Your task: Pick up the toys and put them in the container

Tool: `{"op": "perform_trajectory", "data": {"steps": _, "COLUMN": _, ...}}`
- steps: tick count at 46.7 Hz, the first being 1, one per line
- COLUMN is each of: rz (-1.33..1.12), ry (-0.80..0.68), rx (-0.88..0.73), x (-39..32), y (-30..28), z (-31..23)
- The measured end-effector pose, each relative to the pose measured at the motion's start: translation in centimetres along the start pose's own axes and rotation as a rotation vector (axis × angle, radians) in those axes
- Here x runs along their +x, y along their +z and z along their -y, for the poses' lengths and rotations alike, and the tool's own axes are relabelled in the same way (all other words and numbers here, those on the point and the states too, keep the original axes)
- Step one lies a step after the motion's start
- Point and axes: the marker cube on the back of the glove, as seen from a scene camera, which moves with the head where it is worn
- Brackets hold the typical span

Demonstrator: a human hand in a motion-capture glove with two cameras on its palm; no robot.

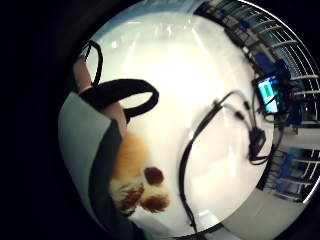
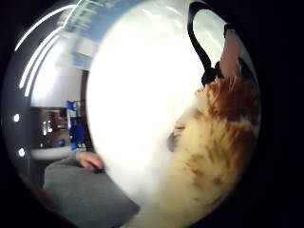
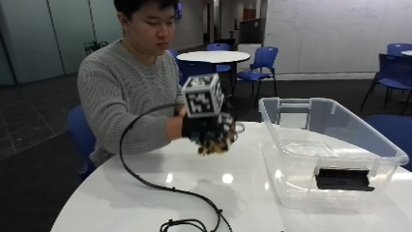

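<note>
One fuzzy plush toy [image 3: 214, 144] (tan-brown) — right hand [image 3: 205, 129] fingers grip it.

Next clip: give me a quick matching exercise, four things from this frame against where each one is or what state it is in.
Things:
1. plush toy
2. clear container
3. gloved right hand
4. black cable

States:
A. stands on the white table, no toy seen inside
B. lies looped across the tabletop
C. held in the air above the table
D. raised, fingers curled round the toy

Pairs: 1-C, 2-A, 3-D, 4-B
</note>
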Motion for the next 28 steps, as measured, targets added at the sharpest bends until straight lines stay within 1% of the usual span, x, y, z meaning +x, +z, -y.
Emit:
{"op": "perform_trajectory", "data": {"steps": 6, "rz": 0.043, "ry": -0.114, "rx": 0.127, "x": -2.9, "y": -10.4, "z": 3.9}}
{"op": "perform_trajectory", "data": {"steps": 8, "rz": 0.078, "ry": -0.141, "rx": 0.139, "x": -3.9, "y": -12.4, "z": 5.4}}
{"op": "perform_trajectory", "data": {"steps": 10, "rz": 0.103, "ry": -0.13, "rx": 0.139, "x": -5.0, "y": -13.3, "z": 6.9}}
{"op": "perform_trajectory", "data": {"steps": 15, "rz": 0.15, "ry": -0.051, "rx": 0.118, "x": -8.0, "y": -12.9, "z": 11.9}}
{"op": "perform_trajectory", "data": {"steps": 20, "rz": 0.101, "ry": 0.011, "rx": 0.088, "x": -11.9, "y": -10.2, "z": 18.6}}
{"op": "perform_trajectory", "data": {"steps": 24, "rz": -0.004, "ry": 0.013, "rx": 0.04, "x": -14.7, "y": -7.0, "z": 24.0}}
{"op": "perform_trajectory", "data": {"steps": 28, "rz": -0.001, "ry": -0.035, "rx": -0.008, "x": -15.8, "y": -5.2, "z": 26.3}}
